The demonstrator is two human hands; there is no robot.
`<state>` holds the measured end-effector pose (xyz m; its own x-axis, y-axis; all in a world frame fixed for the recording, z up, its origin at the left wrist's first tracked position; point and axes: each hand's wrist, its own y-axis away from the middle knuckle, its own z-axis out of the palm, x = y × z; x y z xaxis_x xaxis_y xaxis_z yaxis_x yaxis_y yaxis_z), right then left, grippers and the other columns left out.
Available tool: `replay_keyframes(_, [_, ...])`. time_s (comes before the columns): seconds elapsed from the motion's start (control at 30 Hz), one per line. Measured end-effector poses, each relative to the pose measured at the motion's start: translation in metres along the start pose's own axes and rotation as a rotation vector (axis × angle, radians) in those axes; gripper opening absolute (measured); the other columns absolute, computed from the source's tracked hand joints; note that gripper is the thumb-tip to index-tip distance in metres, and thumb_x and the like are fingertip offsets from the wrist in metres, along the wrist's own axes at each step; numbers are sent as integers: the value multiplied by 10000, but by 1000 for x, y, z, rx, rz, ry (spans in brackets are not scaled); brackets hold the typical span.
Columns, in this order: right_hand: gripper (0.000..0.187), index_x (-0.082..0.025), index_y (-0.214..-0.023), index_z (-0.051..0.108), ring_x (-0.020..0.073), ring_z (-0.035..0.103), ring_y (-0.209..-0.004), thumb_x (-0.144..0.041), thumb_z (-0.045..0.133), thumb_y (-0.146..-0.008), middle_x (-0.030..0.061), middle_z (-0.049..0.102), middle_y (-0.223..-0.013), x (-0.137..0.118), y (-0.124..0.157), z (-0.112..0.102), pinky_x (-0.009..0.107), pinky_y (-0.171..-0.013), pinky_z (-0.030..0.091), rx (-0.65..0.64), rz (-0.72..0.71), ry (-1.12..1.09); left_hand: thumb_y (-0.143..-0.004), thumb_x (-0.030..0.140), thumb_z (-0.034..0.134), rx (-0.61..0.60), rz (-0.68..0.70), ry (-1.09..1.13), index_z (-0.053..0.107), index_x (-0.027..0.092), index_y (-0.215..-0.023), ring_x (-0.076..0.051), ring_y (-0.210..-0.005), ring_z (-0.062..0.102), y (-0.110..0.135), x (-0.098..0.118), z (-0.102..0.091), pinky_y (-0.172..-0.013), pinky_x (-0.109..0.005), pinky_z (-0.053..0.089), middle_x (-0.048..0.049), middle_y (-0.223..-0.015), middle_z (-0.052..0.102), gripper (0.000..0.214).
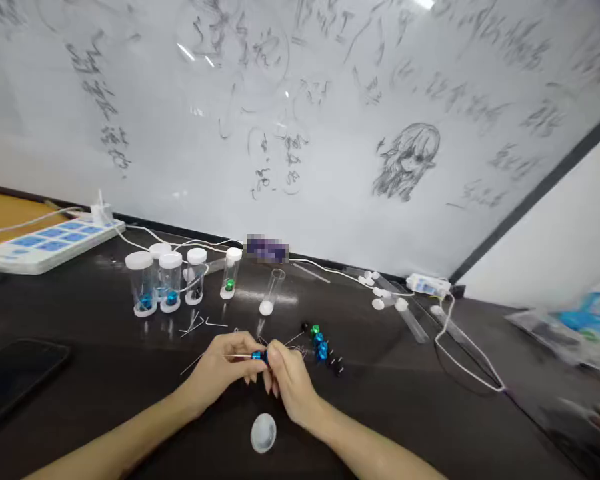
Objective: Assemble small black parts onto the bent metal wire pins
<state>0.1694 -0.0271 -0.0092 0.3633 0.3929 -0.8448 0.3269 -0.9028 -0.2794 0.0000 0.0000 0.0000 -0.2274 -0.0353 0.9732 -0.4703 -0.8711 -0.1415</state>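
Observation:
Over the middle of the dark table, my left hand (223,370) and my right hand (293,387) meet around a small blue metal part (257,355). The fingertips of both are closed on it, and the right fingers cover one end. A thin metal rod (237,356) runs from the left fingers to the blue part; whether it goes inside is hidden. Just right of the hands lies a row of small blue (321,348), green (315,330) and black metal parts (337,365). Thin L-shaped metal rods (194,323) lie behind my left hand. Below the hands is a round whitish cap (263,433).
Several white-capped clear tubes (171,283) stand at the back left, some with coloured parts inside. An open tube (273,293) stands behind the hands. More tubes (413,321) and white caps (379,304) lie right. A power strip (45,247), phone (20,377) and white cable (473,343) flank them.

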Motion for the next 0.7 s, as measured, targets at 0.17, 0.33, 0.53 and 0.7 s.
replay_keyframes(0.17, [442,-188,-706,439,74,418,-398,-425,249,-1026,-46,480,-491,-1,-1,1,178,-443,323,6,0,-9,-729,239,745,25,8,-30,691,144,-836,-113,-533,539,3,-2,-1,-555,-243,438,17,-582,623,153])
replay_keyframes(0.33, [394,-174,-769,530,79,455,-430,-409,328,-1012,-31,527,-544,-3,-1,0,189,-480,356,-44,-37,15,-796,250,680,50,122,-8,708,167,-859,-103,-582,495,3,-2,-3,-564,-231,412,6,-723,594,108])
replay_keyframes(0.53, [385,-168,-782,557,90,451,-468,-385,338,-1013,-26,508,-581,-6,-3,-2,207,-489,352,147,4,-90,-910,294,532,26,134,77,661,170,-864,-148,-746,543,0,3,-1,-729,-271,431,-14,-779,584,184])
replay_keyframes(0.7, [322,-163,-990,611,91,481,-540,-398,392,-996,6,542,-746,-14,-16,-8,220,-537,380,221,32,-361,-937,355,463,-105,25,215,661,132,-923,-94,-510,458,-2,-6,2,-497,-235,379,-5,-684,516,299])
